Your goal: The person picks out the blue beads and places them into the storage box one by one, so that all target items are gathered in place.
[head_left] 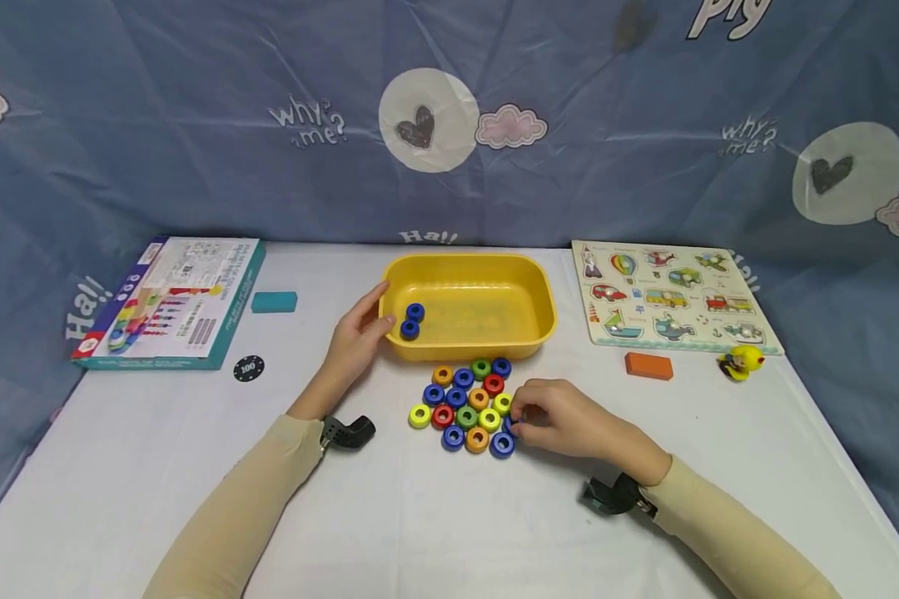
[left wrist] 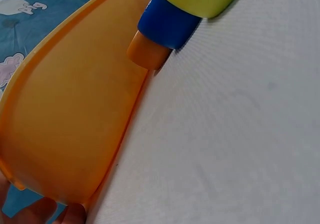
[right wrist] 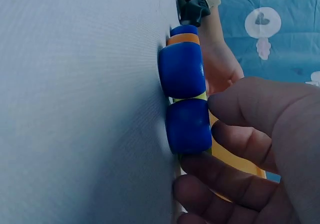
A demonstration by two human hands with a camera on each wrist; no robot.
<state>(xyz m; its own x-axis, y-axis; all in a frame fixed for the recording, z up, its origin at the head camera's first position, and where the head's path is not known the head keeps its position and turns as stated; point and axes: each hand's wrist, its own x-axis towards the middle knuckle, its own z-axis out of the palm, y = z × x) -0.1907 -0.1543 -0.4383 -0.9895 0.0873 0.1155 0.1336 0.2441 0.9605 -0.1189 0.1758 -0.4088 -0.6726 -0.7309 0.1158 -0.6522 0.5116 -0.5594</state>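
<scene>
My left hand [head_left: 355, 337] grips the left end of a yellow plastic basin [head_left: 468, 350], its thumb over the rim. Two blue rings [head_left: 412, 320] lie inside the basin at the left. In front of it, a cluster of round rings in blue, red, orange, green and yellow sits on the white table. At the cluster's right edge my right hand [head_left: 565, 418] pinches a blue ring [right wrist: 189, 126] between thumb and fingers. Beside that one stands another blue ring [right wrist: 182, 69], as the right wrist view shows. The left wrist view has the basin's side wall [left wrist: 75, 108] close up.
Left on the table are a boxed toy set [head_left: 172, 304], a teal block [head_left: 274, 302] and a black chip [head_left: 249, 368] marked 100. To the right lie a picture puzzle board [head_left: 674, 295], an orange block [head_left: 648, 366] and a yellow duck figure [head_left: 742, 363]. A blue printed cloth [head_left: 449, 200] hangs behind.
</scene>
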